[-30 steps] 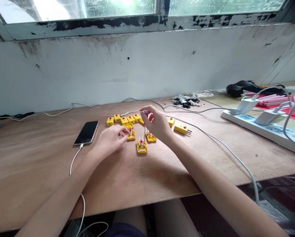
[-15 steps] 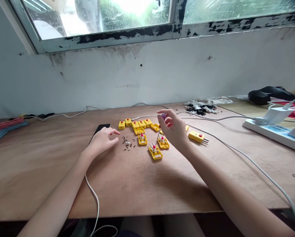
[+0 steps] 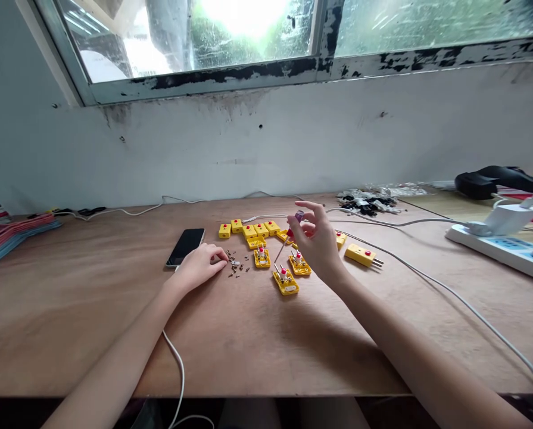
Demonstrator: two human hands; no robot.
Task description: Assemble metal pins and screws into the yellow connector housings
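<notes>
My right hand (image 3: 317, 241) hangs over the yellow connectors, its fingertips shut on a small purple-handled precision screwdriver (image 3: 299, 215) whose thin shaft slants down and left. Below it lie opened yellow connector bodies with pins, one at the front (image 3: 285, 282) and another beside it (image 3: 299, 264). A third (image 3: 262, 258) sits further left. My left hand (image 3: 201, 266) rests on the plywood table (image 3: 92, 322), loosely curled and holding nothing I can see. Its fingertips are close to scattered small brass screws (image 3: 236, 267). A row of closed yellow connectors (image 3: 248, 229) lies behind.
A black smartphone (image 3: 186, 247) with a white cable lies beside my left hand. A closed yellow connector with metal prongs (image 3: 361, 255) is at the right. Further right stand a white power strip (image 3: 493, 247) with chargers, and black plastic scraps (image 3: 368, 205) lie by the wall.
The view has shifted, so the table contents sit further right and lower. My left hand has drawn back from the screws toward the phone. My right hand still holds the screwdriver above the connectors.
</notes>
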